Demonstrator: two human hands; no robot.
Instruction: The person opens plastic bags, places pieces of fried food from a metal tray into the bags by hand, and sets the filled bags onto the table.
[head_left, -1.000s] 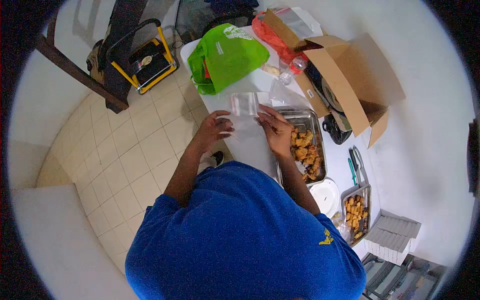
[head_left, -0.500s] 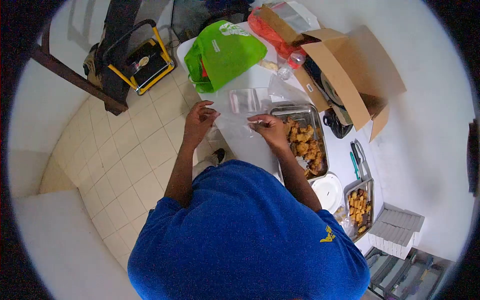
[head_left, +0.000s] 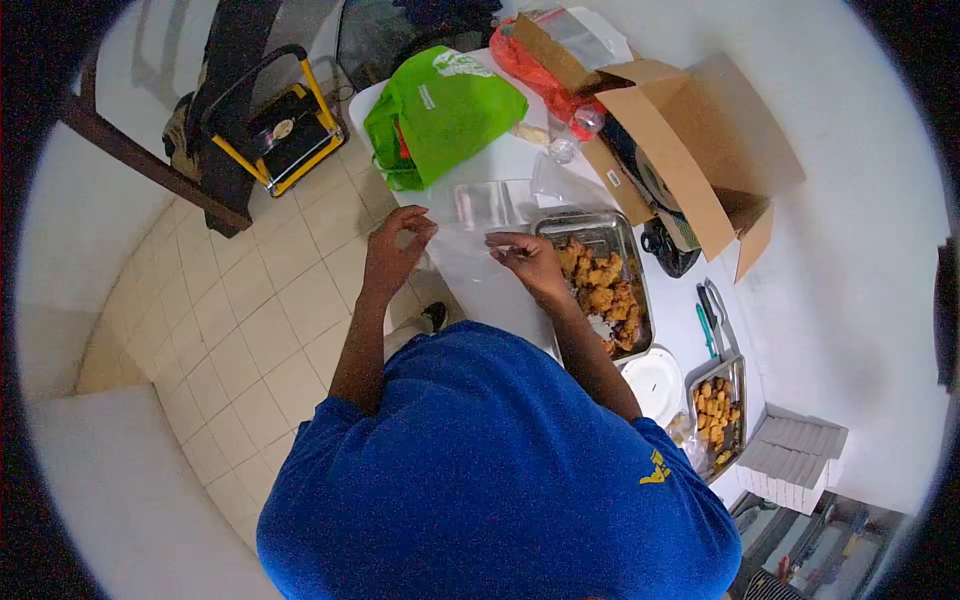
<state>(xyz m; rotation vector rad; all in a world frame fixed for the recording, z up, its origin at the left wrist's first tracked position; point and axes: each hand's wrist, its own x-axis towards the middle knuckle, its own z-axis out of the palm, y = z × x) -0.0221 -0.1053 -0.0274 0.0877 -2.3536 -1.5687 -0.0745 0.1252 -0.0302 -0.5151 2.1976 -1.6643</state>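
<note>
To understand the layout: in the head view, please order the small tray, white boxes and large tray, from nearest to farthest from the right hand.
1. Large tray, close on the right hand's right side.
2. Small tray, farther to the lower right.
3. White boxes, beyond that tray.

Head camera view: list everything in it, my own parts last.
Clear plastic: count unclear, transparent, upper centre.
Large tray: one, silver, right of centre.
Small tray: one, silver, right side.
Food pieces: many, golden brown, in both trays.
Round dish: one visible, white, between the trays.
Utensils: count unclear, green and black, above the small tray.
Green bag: one, green, far table end.
Red bag: one, red, beside the green bag.
Bottle: one, clear, near the red bag.
Open box: one, brown, upper right.
Small boxes: several, white, lower right.
Folding frame: one, yellow and black, upper left.
Table: one, white, beneath the trays.
Shirt: one, blue, bottom centre.
Left hand: one, bare, upper centre.
Right hand: one, bare, beside the large tray.
</note>
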